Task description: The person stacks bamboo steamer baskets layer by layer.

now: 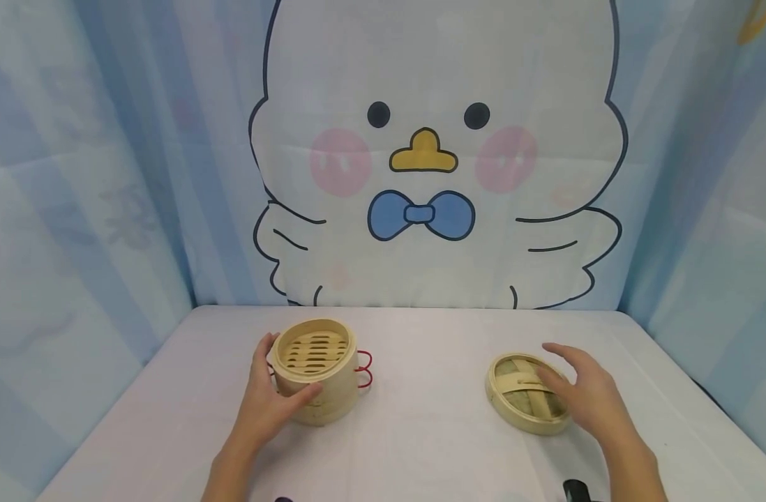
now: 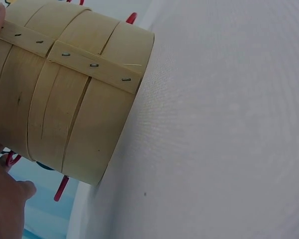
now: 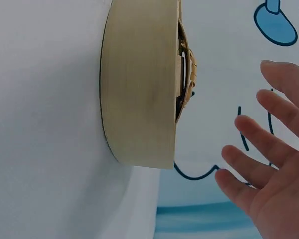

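Observation:
A round bamboo steamer basket point(image 1: 314, 376) with red wire handles point(image 1: 364, 369) stands lidless on the white table point(image 1: 421, 439), left of centre. My left hand point(image 1: 282, 380) grips its near-left wall, thumb on the front and fingers round the back. Up close in the left wrist view, the steamer basket point(image 2: 70, 99) shows stapled bamboo bands. To the right, the bamboo lid point(image 1: 515, 397) lies flat on the table. My right hand point(image 1: 577, 390) hovers over the lid's right side with fingers spread. In the right wrist view a gap separates my right hand point(image 3: 269, 174) from the lid point(image 3: 139, 84).
A cloth backdrop printed with a cartoon chick point(image 1: 430, 160) closes off the back of the table, and pale blue curtains hang on both sides. A small black object point(image 1: 574, 490) shows at the near edge by my right forearm.

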